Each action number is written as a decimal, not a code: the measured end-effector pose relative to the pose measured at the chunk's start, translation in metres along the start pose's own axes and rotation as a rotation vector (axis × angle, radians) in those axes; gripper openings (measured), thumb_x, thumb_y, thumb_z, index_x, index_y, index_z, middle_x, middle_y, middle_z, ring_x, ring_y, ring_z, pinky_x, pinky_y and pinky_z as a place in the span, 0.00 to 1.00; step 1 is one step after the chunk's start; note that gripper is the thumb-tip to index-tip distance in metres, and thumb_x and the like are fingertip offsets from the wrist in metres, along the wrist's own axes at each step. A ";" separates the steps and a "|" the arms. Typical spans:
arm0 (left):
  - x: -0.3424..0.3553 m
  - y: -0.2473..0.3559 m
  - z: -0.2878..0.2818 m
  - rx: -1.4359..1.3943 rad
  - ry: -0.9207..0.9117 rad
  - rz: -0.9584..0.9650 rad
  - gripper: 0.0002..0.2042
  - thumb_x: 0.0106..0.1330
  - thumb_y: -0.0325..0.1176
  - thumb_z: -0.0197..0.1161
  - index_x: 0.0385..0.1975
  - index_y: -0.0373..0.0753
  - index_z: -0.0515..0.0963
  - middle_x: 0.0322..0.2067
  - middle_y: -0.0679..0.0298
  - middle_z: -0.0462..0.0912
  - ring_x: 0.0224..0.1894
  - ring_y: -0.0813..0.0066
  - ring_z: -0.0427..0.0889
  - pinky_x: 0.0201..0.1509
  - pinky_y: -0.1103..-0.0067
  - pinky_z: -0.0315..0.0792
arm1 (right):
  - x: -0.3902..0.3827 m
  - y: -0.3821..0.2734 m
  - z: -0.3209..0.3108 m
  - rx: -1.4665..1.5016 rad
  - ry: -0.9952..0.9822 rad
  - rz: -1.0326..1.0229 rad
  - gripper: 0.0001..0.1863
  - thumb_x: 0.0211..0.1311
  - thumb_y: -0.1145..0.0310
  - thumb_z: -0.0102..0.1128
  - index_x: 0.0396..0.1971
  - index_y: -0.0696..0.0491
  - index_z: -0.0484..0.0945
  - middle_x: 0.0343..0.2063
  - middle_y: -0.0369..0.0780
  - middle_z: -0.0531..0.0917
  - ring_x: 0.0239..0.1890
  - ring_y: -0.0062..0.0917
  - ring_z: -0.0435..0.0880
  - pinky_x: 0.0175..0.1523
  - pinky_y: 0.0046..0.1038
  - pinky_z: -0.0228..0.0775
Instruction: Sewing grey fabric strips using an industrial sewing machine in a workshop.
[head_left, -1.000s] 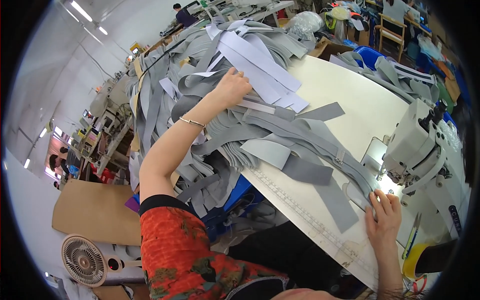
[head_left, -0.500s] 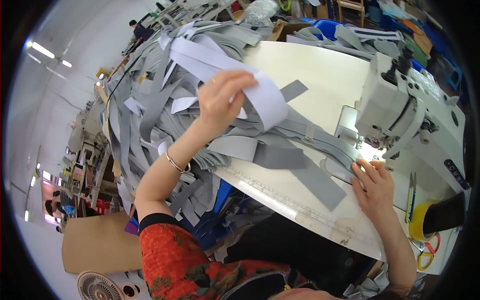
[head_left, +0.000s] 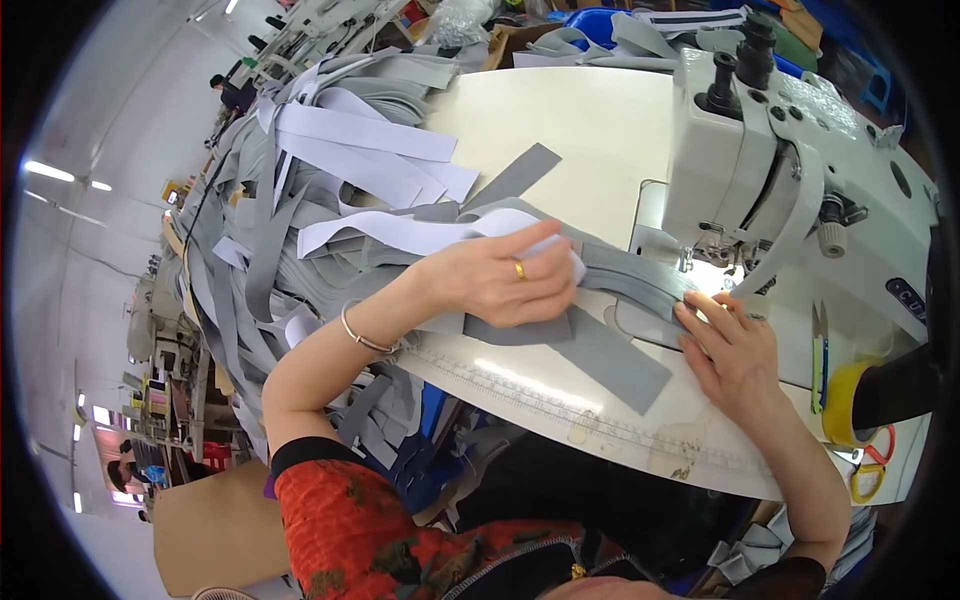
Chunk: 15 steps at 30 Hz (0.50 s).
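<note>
My left hand (head_left: 515,278) is closed on one end of a white fabric strip (head_left: 400,232), whose rest trails to the left. Beneath and beyond that hand, a long grey fabric strip (head_left: 635,275) runs along the machine bed to the lit needle area of a white sewing machine (head_left: 735,160). On this grey strip, just before the needle, rest the spread fingertips of my right hand (head_left: 735,350). A flat grey piece (head_left: 610,360) lies on the table below my left hand, partly covered by it.
Grey strips are heaped (head_left: 230,210) at the left, with white strips (head_left: 365,150) on top. At the right lie thread snips (head_left: 819,360), a yellow tape roll (head_left: 848,402) and scissors (head_left: 870,470). The curved white table edge (head_left: 560,415) runs in front of me.
My left hand has come down and to the right with the white strip, now low over the grey one. My right hand stays by the needle. The whole view has shifted slightly.
</note>
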<state>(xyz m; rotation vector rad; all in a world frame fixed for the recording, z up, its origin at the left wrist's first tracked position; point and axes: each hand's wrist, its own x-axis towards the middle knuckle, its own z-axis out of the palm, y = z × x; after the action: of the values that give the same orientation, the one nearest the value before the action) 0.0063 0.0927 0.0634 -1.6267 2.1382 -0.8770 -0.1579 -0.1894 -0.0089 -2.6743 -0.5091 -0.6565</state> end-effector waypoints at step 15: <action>-0.031 0.002 -0.012 -0.115 -0.039 -0.452 0.20 0.55 0.29 0.63 0.50 0.49 0.77 0.55 0.68 0.77 0.56 0.67 0.74 0.66 0.63 0.65 | -0.002 0.002 0.000 -0.019 0.036 -0.011 0.16 0.52 0.68 0.67 0.43 0.53 0.82 0.46 0.35 0.81 0.44 0.35 0.75 0.51 0.37 0.69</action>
<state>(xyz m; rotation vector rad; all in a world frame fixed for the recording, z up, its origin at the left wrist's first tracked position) 0.0073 0.1257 0.0679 -2.2170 1.8514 -0.8445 -0.1587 -0.1915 -0.0099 -2.6740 -0.5109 -0.7140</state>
